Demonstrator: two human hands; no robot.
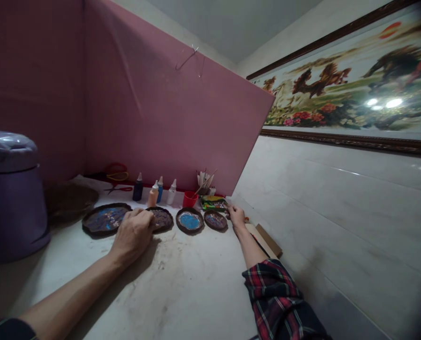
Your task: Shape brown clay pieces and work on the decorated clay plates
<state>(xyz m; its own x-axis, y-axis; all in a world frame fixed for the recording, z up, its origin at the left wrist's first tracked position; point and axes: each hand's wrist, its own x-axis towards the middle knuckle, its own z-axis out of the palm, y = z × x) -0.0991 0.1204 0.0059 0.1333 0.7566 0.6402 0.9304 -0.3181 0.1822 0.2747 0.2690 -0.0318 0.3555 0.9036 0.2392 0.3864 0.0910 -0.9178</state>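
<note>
Several dark-rimmed, wavy-edged round pieces with painted middles lie in a row on the table. The largest piece [99,222], streaked blue and brown, is at the left. My left hand [134,231] is closed over the left rim of a smaller brown piece [164,219]; its fingertips are hidden. Right of it lie a piece with a bright blue middle [189,221] and the smallest, purple-brown piece [215,220]. My right hand [236,217] has its fingers closed at the right end of a flat green and yellow box [213,203], behind the smallest piece.
Several nozzle bottles [153,193], a red cup [189,199] holding a brush and a holder of white sticks [205,182] stand behind. Red-handled scissors [120,189] lie at back left. A purple canister [14,198] stands left; cardboard [269,241] lies along the right wall.
</note>
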